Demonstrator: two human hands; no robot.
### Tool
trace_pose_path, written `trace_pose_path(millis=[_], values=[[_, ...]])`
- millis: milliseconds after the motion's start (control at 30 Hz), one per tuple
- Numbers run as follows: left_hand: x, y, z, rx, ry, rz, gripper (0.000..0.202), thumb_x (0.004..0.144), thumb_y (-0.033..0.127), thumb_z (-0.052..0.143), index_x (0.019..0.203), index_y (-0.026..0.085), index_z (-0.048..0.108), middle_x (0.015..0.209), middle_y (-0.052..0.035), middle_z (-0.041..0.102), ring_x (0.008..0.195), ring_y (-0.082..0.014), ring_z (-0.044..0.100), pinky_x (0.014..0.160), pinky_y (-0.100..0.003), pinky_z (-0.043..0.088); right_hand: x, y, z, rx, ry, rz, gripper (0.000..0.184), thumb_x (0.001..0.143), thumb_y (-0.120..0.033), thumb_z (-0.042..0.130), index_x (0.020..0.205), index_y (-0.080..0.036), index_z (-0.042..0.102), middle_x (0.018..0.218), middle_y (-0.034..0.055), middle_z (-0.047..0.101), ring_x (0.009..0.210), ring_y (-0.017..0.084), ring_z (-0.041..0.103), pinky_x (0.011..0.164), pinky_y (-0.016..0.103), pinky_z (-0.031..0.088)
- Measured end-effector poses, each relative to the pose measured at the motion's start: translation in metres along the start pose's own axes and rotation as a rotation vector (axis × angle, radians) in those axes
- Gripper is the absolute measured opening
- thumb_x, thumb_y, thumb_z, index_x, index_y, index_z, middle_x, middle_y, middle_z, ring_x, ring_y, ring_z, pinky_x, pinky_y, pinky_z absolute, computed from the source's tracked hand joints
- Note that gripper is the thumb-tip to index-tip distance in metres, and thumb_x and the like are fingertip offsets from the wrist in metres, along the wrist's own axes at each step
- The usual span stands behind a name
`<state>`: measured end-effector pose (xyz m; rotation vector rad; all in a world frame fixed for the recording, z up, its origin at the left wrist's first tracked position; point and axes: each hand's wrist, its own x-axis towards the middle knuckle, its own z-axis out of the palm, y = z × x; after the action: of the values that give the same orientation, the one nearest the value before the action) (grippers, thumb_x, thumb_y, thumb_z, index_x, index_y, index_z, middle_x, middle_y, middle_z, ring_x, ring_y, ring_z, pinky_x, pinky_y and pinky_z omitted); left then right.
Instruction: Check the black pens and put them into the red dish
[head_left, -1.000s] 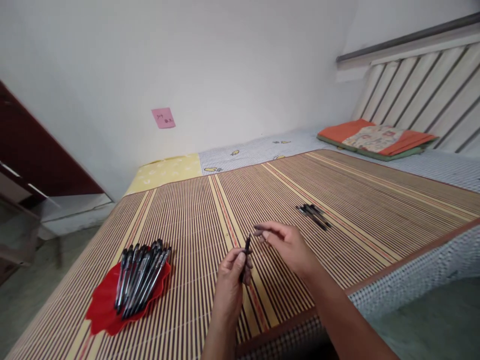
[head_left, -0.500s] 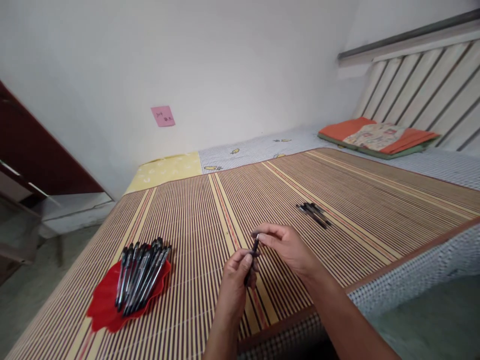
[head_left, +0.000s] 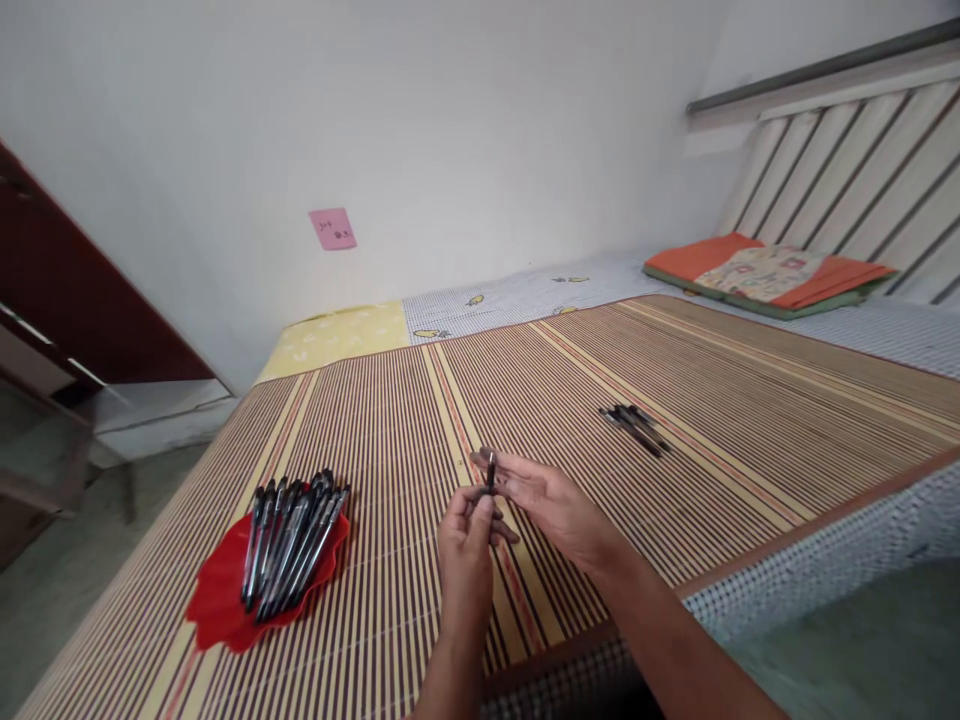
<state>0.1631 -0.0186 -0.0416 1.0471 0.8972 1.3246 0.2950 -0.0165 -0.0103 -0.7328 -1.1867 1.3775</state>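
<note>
Over the striped mat (head_left: 390,560), my left hand (head_left: 466,535) is closed, pinching a black pen (head_left: 491,472) between thumb and fingers. The pen stands nearly upright, its silvery upper end showing; its lower part is hidden by the hand. My right hand (head_left: 555,505) reaches in from the right, its fingertips closed around the pen's upper part. To the left, several capped black pens (head_left: 292,550) lie in a bundle on a red scalloped plate (head_left: 217,600). Farther off on the right, a few more dark pens (head_left: 636,428) lie together on the mat.
The mat covers a bed with a checked sheet (head_left: 517,295) and a yellow cloth (head_left: 341,335). A folded orange and green cloth (head_left: 772,275) lies by the white slatted headboard (head_left: 847,170). A pink note (head_left: 332,229) is stuck on the wall.
Both hands have shifted slightly left with the pen. It has turned from slanted to nearly upright, and its lower end no longer shows below my left hand.
</note>
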Motion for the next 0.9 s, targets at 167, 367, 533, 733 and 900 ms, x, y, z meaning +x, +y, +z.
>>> trace_pose_path(millis=[167, 367, 533, 733, 900], values=[[0.002, 0.004, -0.008, -0.001, -0.024, -0.013, 0.021, 0.088, 0.037, 0.064, 0.090, 0.017, 0.061, 0.066, 0.0042, 0.057, 0.051, -0.0089, 0.060, 0.052, -0.020, 0.043, -0.002, -0.005, -0.012, -0.135, 0.099, -0.015, 0.027, 0.089, -0.039, 0.067, 0.110, -0.024, 0.075, 0.122, 0.0081, 0.071, 0.120, 0.025, 0.061, 0.113, 0.048, 0.038], [-0.003, 0.002, -0.007, -0.067, -0.305, -0.143, 0.019, 0.091, 0.036, 0.061, 0.090, 0.017, 0.061, 0.068, 0.0045, 0.057, 0.047, -0.0077, 0.058, 0.049, -0.020, 0.039, -0.001, -0.008, -0.020, -0.188, 0.143, -0.016, 0.025, 0.090, -0.033, 0.066, 0.111, -0.025, 0.075, 0.118, 0.0060, 0.073, 0.117, 0.022, 0.062, 0.109, 0.041, 0.041], [-0.004, 0.001, -0.006, -0.091, -0.312, -0.159, 0.020, 0.088, 0.037, 0.064, 0.087, 0.017, 0.060, 0.067, 0.0043, 0.058, 0.048, -0.0090, 0.060, 0.050, -0.021, 0.038, -0.003, -0.011, -0.023, -0.222, 0.114, -0.015, 0.020, 0.088, -0.032, 0.066, 0.103, -0.024, 0.077, 0.111, 0.0052, 0.074, 0.111, 0.021, 0.064, 0.105, 0.040, 0.042], [-0.008, 0.000, 0.001, 0.085, -0.195, -0.069, 0.018, 0.086, 0.034, 0.064, 0.082, 0.019, 0.055, 0.070, 0.0037, 0.060, 0.053, -0.0126, 0.065, 0.054, -0.022, 0.041, -0.002, -0.009, -0.022, -0.233, 0.211, 0.001, 0.012, 0.078, -0.031, 0.075, 0.082, -0.020, 0.073, 0.101, 0.0052, 0.074, 0.104, 0.021, 0.065, 0.095, 0.036, 0.046], [-0.015, 0.000, 0.007, 0.387, -0.026, 0.078, 0.011, 0.088, 0.029, 0.061, 0.081, 0.022, 0.058, 0.072, 0.0006, 0.065, 0.063, -0.0171, 0.068, 0.063, -0.026, 0.047, 0.002, -0.001, -0.012, -0.212, 0.329, 0.026, 0.018, 0.074, -0.035, 0.076, 0.079, -0.018, 0.071, 0.088, 0.0038, 0.071, 0.088, 0.019, 0.064, 0.085, 0.034, 0.048]])
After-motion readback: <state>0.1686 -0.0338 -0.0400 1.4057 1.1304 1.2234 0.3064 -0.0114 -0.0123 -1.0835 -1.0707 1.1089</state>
